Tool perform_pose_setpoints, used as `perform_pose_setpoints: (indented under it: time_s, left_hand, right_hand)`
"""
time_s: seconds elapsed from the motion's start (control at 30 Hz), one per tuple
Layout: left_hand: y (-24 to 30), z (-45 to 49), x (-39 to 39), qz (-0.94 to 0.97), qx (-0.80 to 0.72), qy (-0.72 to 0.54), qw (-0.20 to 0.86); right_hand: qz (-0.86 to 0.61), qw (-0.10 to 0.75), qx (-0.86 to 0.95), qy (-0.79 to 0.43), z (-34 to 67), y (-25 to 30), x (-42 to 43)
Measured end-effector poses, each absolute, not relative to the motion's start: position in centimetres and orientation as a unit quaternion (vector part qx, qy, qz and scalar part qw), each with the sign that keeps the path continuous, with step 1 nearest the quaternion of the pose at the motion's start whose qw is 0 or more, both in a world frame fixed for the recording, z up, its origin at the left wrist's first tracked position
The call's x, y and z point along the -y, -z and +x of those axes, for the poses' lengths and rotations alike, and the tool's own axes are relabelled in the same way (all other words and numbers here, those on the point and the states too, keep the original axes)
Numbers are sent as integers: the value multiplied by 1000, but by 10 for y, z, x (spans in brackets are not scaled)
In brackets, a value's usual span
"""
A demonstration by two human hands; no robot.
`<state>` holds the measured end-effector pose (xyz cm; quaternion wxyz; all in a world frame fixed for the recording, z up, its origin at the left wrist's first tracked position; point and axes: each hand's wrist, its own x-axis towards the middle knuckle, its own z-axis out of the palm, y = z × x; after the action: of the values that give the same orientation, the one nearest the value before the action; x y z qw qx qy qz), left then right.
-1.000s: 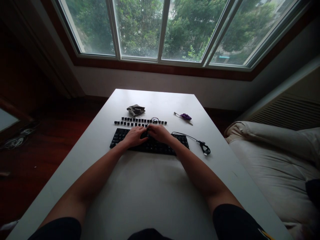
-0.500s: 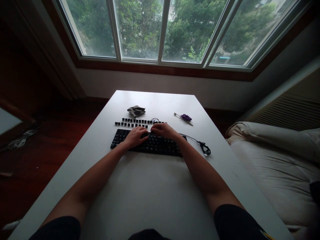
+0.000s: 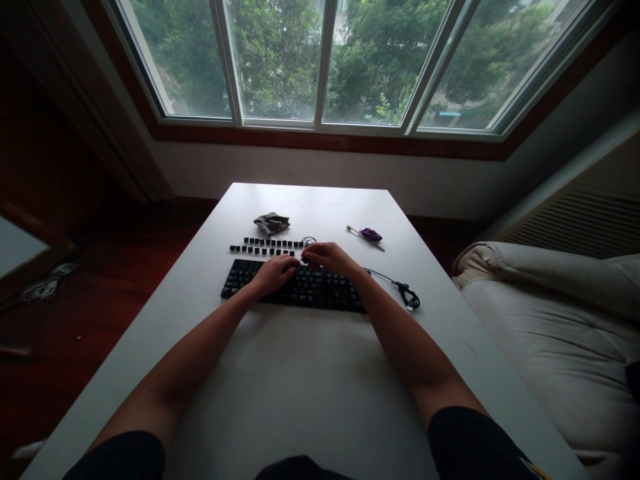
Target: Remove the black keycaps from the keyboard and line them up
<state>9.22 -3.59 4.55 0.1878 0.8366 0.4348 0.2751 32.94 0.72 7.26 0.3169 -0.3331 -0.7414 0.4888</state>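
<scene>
A black keyboard point(image 3: 315, 290) lies across the white table. Over its left half rests my left hand point(image 3: 274, 273), fingers apart and reaching to the back edge, holding nothing that I can see. My right hand point(image 3: 327, 257) is raised slightly above the back edge, its thumb and fingers pinched on a small black keycap point(image 3: 305, 260). Behind the keyboard, loose black keycaps point(image 3: 270, 243) are lined up in two rows, partly hidden by my right hand. A thin wire keycap puller point(image 3: 309, 240) appears beside the back row, its shape hard to make out.
A crumpled grey cloth point(image 3: 271, 223) lies at the back left of the table point(image 3: 300, 373). Toward the back right are a purple bundle point(image 3: 371, 234) and a thin brush-like stick point(image 3: 355, 230). The keyboard's coiled cable point(image 3: 409, 295) rests on the right. A padded seat point(image 3: 545, 333) stands alongside.
My right hand has lifted a little from the keyboard, and a black keycap now shows between its fingertips. My left hand stays nearly in place on the keyboard.
</scene>
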Motion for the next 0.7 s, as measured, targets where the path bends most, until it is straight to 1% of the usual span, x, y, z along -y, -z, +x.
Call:
perform_pose_setpoints:
  time_s: [0.2,0.33,0.43,0.6,0.7]
  left_hand:
    - [-50,98,34,829,-448,-265,204]
    - [-58,99,35,830,-439,-249,237]
    - [-62,100,38,819,-417,-252,304]
    - [-62,107,42,758,-382,-251,466]
    - [-62,113,44,729,-392,-247,504]
  right_hand:
    - [-332,329,744,-479,329,-77,-1]
    - [-341,352,704,-514,331,-76,11]
    - [-345,379,667,-541,337,-74,20]
    - [-341,394,632,-574,352,-71,39]
    - [-348,407,631,-561,358,-65,52]
